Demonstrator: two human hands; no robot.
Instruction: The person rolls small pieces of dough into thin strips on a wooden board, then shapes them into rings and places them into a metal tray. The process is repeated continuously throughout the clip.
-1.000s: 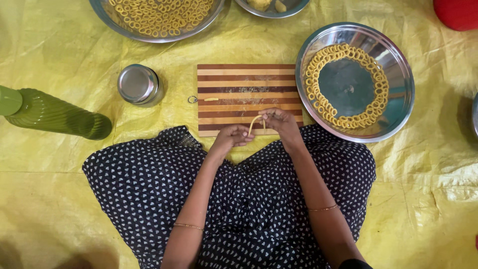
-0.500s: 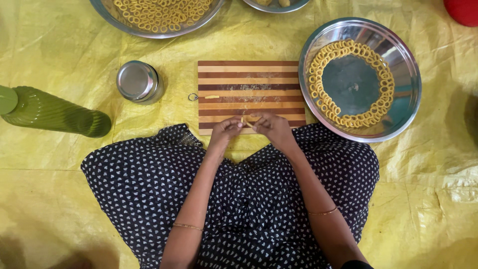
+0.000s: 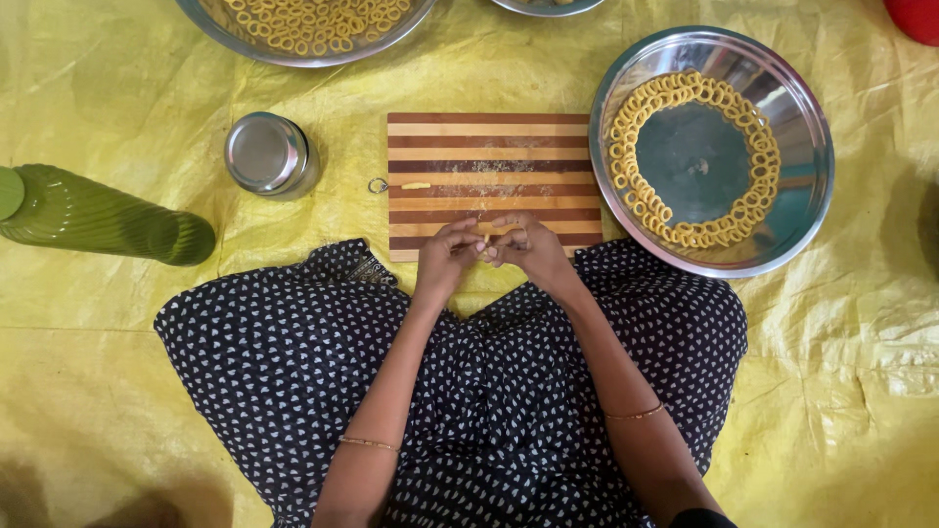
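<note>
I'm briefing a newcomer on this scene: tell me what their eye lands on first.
First, the two hands, left hand and right hand, pinching a small dough strip together at the near edge of the striped wooden board. Next, the steel bowl on the right, with pale dough rings circling its inside. A green bottle lies far left.

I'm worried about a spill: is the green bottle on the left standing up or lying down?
Lying down. The green bottle rests on its side on the yellow sheet, with its length running left to right.
</note>
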